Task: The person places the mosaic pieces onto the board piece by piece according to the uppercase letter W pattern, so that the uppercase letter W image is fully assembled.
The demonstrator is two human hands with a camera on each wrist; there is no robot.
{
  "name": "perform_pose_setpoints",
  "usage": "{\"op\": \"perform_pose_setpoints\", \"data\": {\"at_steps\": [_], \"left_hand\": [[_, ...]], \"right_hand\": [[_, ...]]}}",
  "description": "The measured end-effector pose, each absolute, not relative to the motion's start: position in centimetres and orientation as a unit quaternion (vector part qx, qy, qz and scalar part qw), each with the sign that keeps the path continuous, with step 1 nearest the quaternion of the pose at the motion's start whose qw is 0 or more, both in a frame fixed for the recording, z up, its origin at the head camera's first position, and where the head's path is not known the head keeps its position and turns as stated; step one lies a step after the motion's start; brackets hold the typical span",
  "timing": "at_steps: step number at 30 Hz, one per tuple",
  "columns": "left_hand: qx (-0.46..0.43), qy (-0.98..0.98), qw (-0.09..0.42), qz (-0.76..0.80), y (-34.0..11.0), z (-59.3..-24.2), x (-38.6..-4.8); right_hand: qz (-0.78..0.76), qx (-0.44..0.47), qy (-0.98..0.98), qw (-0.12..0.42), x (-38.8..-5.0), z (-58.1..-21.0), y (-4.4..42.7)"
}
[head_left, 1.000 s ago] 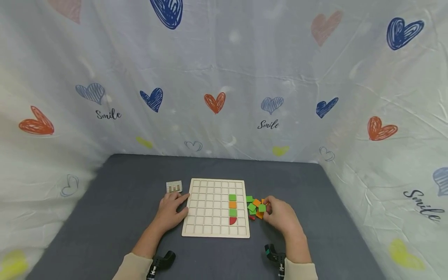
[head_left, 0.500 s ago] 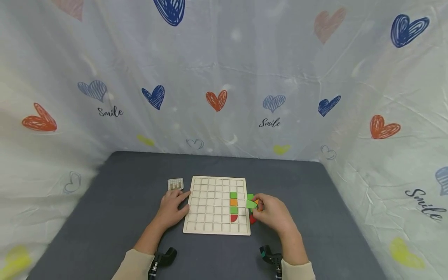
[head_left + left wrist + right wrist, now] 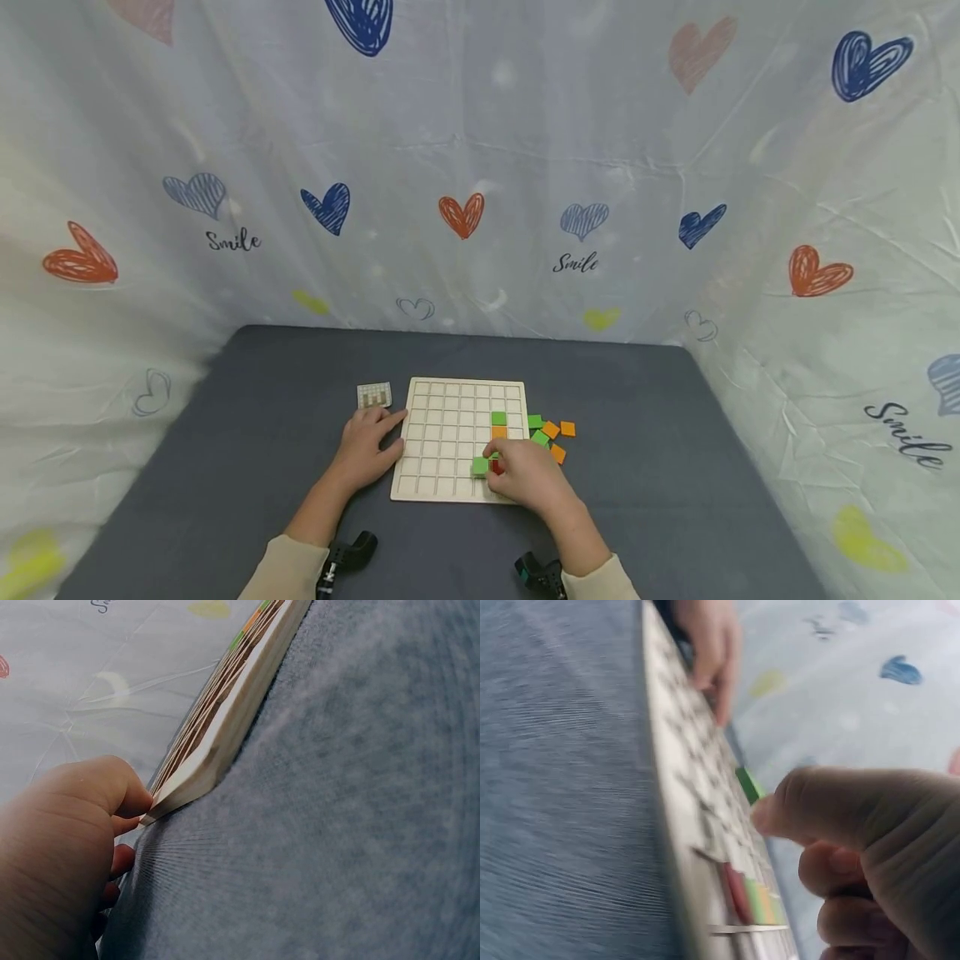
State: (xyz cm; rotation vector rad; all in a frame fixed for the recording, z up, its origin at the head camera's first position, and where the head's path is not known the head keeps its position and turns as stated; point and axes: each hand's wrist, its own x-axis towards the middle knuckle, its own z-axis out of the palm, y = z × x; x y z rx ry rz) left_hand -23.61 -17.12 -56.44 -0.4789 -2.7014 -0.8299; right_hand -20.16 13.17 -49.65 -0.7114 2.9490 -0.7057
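Observation:
A wooden grid board (image 3: pixel 435 442) lies on the dark table. My right hand (image 3: pixel 534 477) is over its lower right part and pinches a green square tile (image 3: pixel 480 467) between thumb and fingers. In the right wrist view the green tile (image 3: pixel 748 785) stands off the board. A column holding green, orange and red tiles, with a green tile (image 3: pixel 498 418) and an orange tile (image 3: pixel 498 432) showing, is partly hidden by that hand. My left hand (image 3: pixel 365 450) rests at the board's left edge, thumb and index finger touching it; the left wrist view shows the thumb (image 3: pixel 131 791) against the board's corner.
Loose tiles lie right of the board, among them an orange tile (image 3: pixel 567 429) and a green tile (image 3: pixel 535 422). A small patterned card (image 3: pixel 374 395) is beyond my left hand. A white curtain (image 3: pixel 480 150) printed with hearts surrounds the table (image 3: pixel 637 400).
My right hand has picked the green tile from the loose pile and carried it left over the board. My left hand stays at the board's edge.

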Motion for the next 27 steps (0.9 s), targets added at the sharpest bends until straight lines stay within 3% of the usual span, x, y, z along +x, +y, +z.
{"op": "perform_pose_setpoints", "data": {"at_steps": [8, 27], "left_hand": [[-0.166, -0.934, 0.135, -0.286, -17.0, -56.4, -23.6], [-0.161, -0.935, 0.129, -0.288, -17.1, -56.2, -23.7]], "right_hand": [[-0.226, -0.193, 0.955, 0.026, -20.5, -51.6, 12.7], [-0.214, -0.16, 0.964, -0.004, -20.1, -51.1, 12.1]]}}
